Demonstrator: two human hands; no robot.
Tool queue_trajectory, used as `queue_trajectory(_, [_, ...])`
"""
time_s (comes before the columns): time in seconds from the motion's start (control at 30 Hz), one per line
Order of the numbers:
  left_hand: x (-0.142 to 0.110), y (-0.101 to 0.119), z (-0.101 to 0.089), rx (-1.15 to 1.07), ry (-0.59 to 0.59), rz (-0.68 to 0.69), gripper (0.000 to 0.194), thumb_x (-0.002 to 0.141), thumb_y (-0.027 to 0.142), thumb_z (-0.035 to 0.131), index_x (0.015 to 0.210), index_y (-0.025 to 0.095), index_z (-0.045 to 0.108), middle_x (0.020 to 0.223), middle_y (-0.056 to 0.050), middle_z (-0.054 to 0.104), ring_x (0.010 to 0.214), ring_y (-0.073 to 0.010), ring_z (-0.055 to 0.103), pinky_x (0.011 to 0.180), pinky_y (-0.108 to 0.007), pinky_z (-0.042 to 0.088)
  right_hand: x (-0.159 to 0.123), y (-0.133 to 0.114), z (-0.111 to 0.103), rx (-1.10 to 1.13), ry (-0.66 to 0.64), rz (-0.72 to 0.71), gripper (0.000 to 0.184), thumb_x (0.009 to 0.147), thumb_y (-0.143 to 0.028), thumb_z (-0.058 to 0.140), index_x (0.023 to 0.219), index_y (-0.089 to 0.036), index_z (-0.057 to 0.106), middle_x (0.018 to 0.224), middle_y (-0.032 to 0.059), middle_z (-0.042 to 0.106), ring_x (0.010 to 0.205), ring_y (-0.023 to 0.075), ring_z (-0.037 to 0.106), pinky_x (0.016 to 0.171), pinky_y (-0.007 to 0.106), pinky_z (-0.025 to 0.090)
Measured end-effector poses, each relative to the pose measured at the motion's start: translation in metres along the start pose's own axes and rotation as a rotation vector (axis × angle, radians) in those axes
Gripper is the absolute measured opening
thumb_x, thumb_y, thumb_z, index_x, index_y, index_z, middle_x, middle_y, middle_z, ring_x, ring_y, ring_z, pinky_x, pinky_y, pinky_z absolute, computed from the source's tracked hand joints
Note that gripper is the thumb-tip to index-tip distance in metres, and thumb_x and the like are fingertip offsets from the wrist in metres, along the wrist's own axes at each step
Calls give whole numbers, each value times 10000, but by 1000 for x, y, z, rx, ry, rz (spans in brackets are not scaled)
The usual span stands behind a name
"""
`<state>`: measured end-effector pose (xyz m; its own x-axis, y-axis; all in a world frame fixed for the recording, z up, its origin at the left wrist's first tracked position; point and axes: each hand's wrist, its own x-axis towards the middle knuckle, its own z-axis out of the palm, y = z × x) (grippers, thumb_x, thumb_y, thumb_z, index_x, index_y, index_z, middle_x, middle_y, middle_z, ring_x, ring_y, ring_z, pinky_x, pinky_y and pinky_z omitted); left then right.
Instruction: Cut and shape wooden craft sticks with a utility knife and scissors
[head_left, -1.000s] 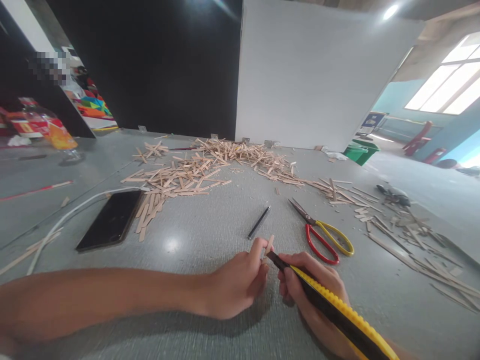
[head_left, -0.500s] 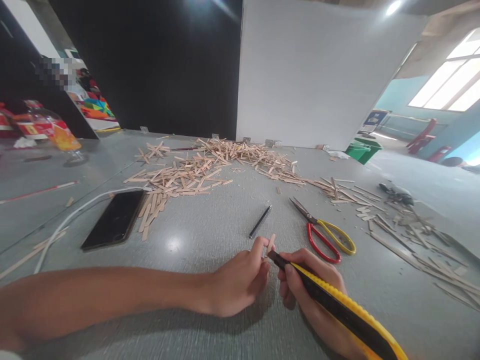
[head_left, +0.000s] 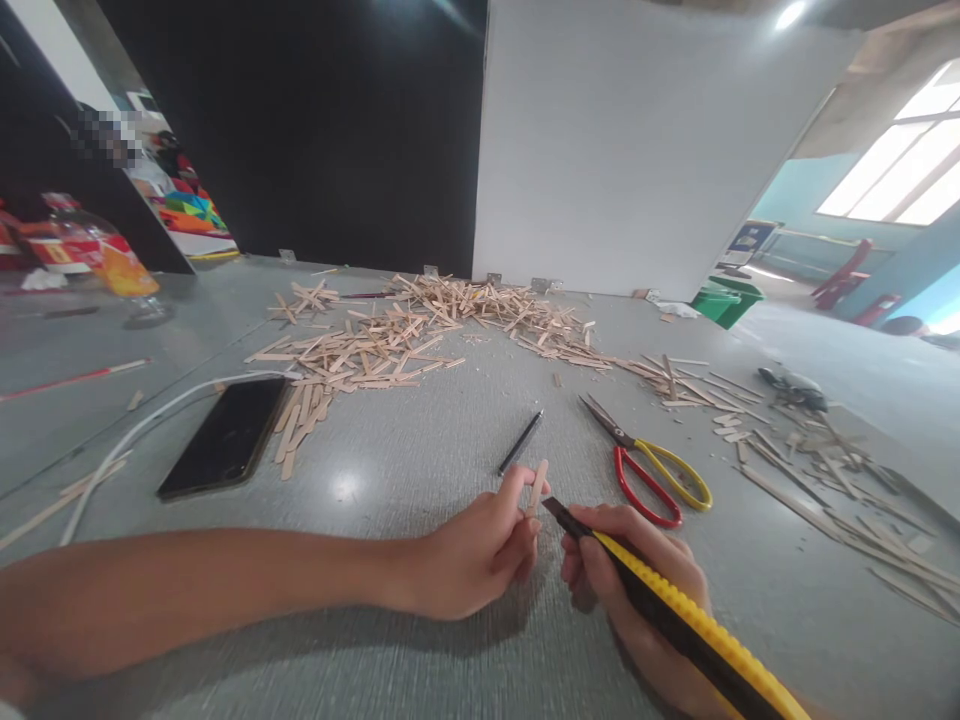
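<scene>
In left grip (head_left: 480,552), stick (head_left: 537,488), jutting upward

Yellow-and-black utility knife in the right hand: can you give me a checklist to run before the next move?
1. Right hand gripping the yellow-and-black utility knife: ok.
2. Left hand holding the small flat wooden stick: ok.
3. Left hand well away from the dark metal blade: not ok, it is close.
4. Red-and-yellow-handled metal scissors apart from both hands: ok.
5. Blade locked: cannot tell.
</scene>
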<state>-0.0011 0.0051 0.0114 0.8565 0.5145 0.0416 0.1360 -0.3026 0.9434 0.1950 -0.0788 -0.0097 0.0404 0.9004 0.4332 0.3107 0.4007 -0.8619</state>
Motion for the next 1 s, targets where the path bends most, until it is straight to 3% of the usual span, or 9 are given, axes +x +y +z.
queue_trajectory(0.43, [0, -5, 0, 77, -5, 4, 293, 1120, 391, 297, 1298, 157, 302, 725, 34, 561, 598, -132, 525, 594, -262, 448, 2, 4, -3, -41, -80, -36, 141, 1012, -230, 619, 1135, -280, 668, 724, -32, 721, 521, 113, 652, 520, 201, 560])
queue_trajectory(0.77, [1, -4, 2, 97, 23, 43, 149, 1093, 317, 367, 1171, 203, 313, 720, 49, 527, 590, -128, 490, 572, -256, 419, 5, -3, 3, -96, -42, -31, 107, 1007, -248, 612, 1092, -254, 675, 720, -21, 726, 561, 117, 662, 558, 196, 552])
queue_trajectory(1.0, [0, -5, 3, 194, 54, 100, 143, 1087, 274, 359, 1206, 210, 311, 690, 83, 463, 554, -122, 445, 580, -258, 374, 2, -6, 7, -117, 0, 45, 99, 1001, -295, 604, 1037, -244, 682, 707, -11, 709, 532, 128, 637, 526, 224, 532])
